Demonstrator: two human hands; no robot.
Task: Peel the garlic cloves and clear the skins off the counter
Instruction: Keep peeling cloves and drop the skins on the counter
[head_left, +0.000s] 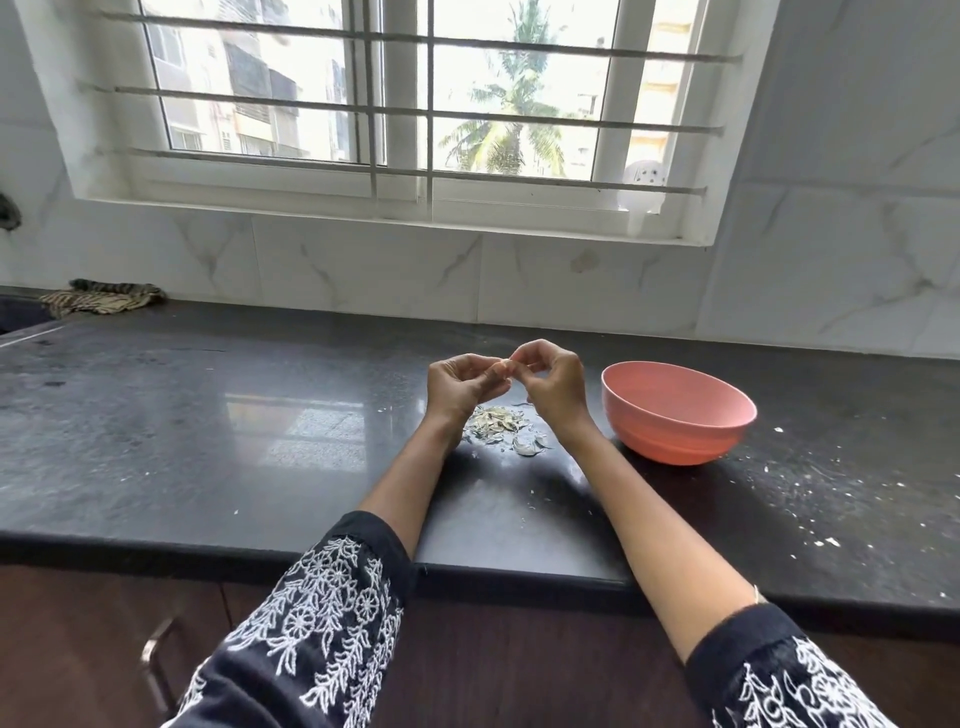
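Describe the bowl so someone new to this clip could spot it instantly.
On the black counter below the window, look just right of the right hand. The bowl stands there, apart from the skins; it is the only pink, round thing on the dark surface.

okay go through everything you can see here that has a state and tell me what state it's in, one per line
garlic clove: pinched between both hands above the counter, partly hidden.
left hand: fingers curled on the clove.
right hand: fingertips pinching the clove.
garlic skins: loose pile on the counter, under the hands.
pink bowl: upright; contents not visible.
window: looks closed.
striped cloth: crumpled at the far left.
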